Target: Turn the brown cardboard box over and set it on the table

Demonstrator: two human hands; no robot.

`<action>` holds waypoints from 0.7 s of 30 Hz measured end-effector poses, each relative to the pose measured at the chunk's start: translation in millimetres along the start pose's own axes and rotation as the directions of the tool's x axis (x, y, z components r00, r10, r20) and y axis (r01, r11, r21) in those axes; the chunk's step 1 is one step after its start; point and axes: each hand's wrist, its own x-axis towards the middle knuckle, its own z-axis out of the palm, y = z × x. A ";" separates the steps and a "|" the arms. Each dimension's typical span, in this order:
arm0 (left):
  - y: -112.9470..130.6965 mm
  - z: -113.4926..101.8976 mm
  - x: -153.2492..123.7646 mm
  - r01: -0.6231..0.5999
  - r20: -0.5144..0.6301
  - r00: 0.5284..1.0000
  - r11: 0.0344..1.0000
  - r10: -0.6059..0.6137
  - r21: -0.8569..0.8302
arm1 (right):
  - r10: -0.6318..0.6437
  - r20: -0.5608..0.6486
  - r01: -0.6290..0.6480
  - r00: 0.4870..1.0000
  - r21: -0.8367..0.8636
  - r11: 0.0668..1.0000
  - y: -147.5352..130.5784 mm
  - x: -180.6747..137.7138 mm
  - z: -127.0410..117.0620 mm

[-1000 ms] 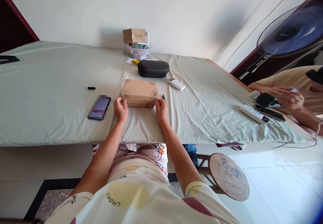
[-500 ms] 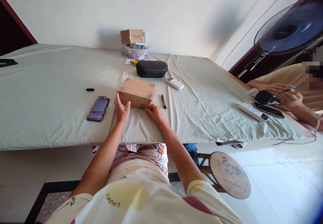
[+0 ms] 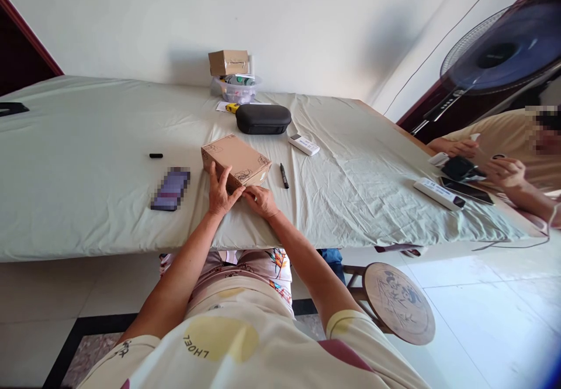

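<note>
A brown cardboard box [image 3: 236,156] with black scribbled drawings lies closed on the cloth, turned so that one corner points toward me. My left hand [image 3: 221,193] presses its outstretched fingers and thumb against the box's left front side, holding it. At the near corner, the curled fingers of my right hand [image 3: 262,201] grip the lower edge; their tips are partly hidden. Just right of the box lies an uncapped black marker [image 3: 284,176], and its likely cap [image 3: 156,156] rests to the left. A phone [image 3: 170,188] with a blurred screen lies left of my left hand.
Behind the box are a black zip case [image 3: 263,119], a white device [image 3: 304,145] and a plastic basket [image 3: 237,90] beneath a small carton [image 3: 228,62]. Another person's hands [image 3: 504,171] work at the right end, near a second white device [image 3: 439,194]. A stool [image 3: 400,303] stands below.
The box has turned clockwise, its near corner now pointing toward me. My left hand has moved right along its side, and my right hand slightly left, so both thumbs nearly meet.
</note>
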 end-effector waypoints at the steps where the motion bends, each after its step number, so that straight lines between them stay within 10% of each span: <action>1: 0.8 0.3 -0.3 -0.002 -0.005 1.000 1.000 0.002 0.007 | 0.019 -0.066 -0.019 0.998 0.007 1.000 0.4 -0.6 -0.6; 9: 5.5 3.1 -1.4 -0.018 -0.019 1.000 1.000 0.018 -0.001 | 0.020 -0.024 -0.020 1.000 0.001 1.000 -10.0 1.4 1.0; 21: 1.0 2.3 0.1 -0.057 -0.042 0.998 0.998 0.055 -0.027 | 0.460 -0.218 -0.461 0.861 0.046 0.886 15.8 5.2 -24.1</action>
